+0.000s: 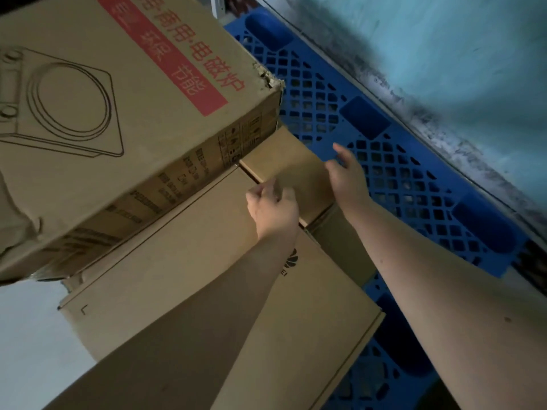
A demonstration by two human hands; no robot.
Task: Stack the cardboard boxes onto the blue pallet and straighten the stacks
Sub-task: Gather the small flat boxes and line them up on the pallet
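A small plain cardboard box [288, 161] sits on the blue pallet [384, 179], tucked against a big printed box [118, 113] with red lettering and a torn corner. My left hand [272, 207] rests with curled fingers on the small box's near left edge. My right hand [347, 176] lies against its right side, fingers spread. A wide flat brown box [183, 285] lies in front, under my left forearm. Whether either hand grips the small box is unclear.
A stained turquoise wall [444, 54] runs along the pallet's far right edge. Bare lattice of the pallet shows between the boxes and the wall. Pale floor [26, 335] shows at the lower left.
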